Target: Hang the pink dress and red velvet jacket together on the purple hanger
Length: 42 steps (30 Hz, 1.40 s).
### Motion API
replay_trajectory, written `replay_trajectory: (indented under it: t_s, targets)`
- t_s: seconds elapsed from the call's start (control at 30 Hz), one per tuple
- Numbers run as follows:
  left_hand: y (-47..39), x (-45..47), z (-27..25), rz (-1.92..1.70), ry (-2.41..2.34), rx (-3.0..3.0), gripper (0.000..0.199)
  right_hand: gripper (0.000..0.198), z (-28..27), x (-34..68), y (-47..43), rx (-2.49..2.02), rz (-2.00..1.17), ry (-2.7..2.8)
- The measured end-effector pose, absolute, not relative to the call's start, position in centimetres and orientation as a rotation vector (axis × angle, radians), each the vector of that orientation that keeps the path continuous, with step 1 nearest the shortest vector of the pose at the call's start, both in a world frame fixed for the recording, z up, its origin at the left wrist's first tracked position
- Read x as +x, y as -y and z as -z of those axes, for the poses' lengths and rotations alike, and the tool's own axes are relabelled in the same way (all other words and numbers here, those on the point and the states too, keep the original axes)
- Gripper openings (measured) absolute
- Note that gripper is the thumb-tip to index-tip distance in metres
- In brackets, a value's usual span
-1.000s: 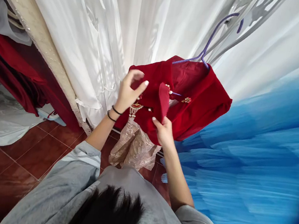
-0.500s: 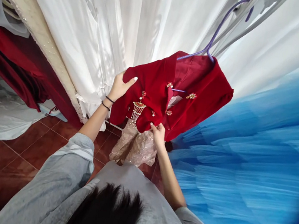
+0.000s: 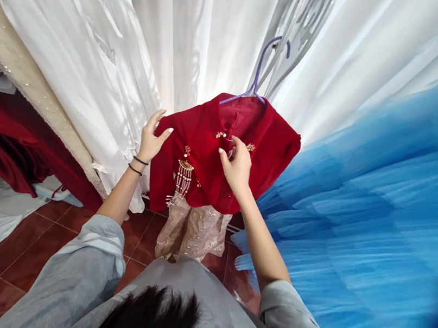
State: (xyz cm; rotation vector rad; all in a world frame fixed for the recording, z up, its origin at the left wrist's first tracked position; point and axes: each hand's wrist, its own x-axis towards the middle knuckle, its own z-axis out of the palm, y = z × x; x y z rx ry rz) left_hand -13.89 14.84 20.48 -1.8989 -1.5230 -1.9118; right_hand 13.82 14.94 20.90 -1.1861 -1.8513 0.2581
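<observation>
A red velvet jacket [image 3: 202,164] hangs in front of me on a purple hanger [image 3: 258,71], hooked over a pale metal rack [image 3: 300,33]. Beaded flower fastenings [image 3: 220,134] sit along its front opening, and a fan-shaped tassel ornament [image 3: 185,172] dangles on its left side. At the jacket's left shoulder is my left hand [image 3: 152,140], open, thumb and fingers apart. My right hand [image 3: 238,167] hovers before the front opening near the collar, thumb and fingers spread, nothing seen in it. Below the jacket a shiny pinkish-beige garment [image 3: 200,232] shows.
White drapes [image 3: 190,28] hang behind the jacket. Layered blue tulle [image 3: 356,234] fills the right side. Dark red garments [image 3: 20,140] and a sparkly cream panel [image 3: 45,83] stand at left, over a reddish tiled floor [image 3: 37,252].
My right hand has let go of the jacket's lower front edge and risen toward the collar. My left hand has loosened at the shoulder. The jacket now hangs straighter.
</observation>
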Motion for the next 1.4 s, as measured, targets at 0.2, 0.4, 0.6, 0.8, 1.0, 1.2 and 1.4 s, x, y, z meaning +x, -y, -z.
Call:
replay_trajectory:
  t_s: [0.2,0.4,0.6,0.8,1.0,1.2,1.4]
  targets:
    - [-13.7,-14.4,-21.8,1.767,1.625,-1.862,0.046,0.028,-27.3,13.6,-17.4,-1.249,-0.078,2.038]
    - [-15.1,-14.5,-25.3,1.923,1.582,-1.732,0.041,0.037,-33.2,13.0,-18.3,-0.989,0.134,1.829]
    - [-14.8,-15.1,-25.0,1.508,2.055,-2.235,0.052,0.047,-28.2,12.3,-18.4,-1.340,0.019,1.973]
    - [-15.3,-11.8,-26.6,1.374,1.768,-2.083,0.041,0.045,-22.6,14.8,-16.2,-1.367,-0.021,1.684]
    - [-20.2,-7.7,-27.9,0.963,1.658,-2.170,0.055,0.065,-20.8,16.3,-17.1,-1.652,-0.075,1.711]
    - [-22.1,-6.4,-26.8,0.949,1.754,-2.133,0.047,0.030,-26.1,20.6,-16.1,-1.333,-0.248,1.745]
    - [-18.6,-1.9,-26.0,1.491,1.426,-2.226,0.060,0.060,-26.3,18.3,-17.5,-0.880,-0.610,1.827]
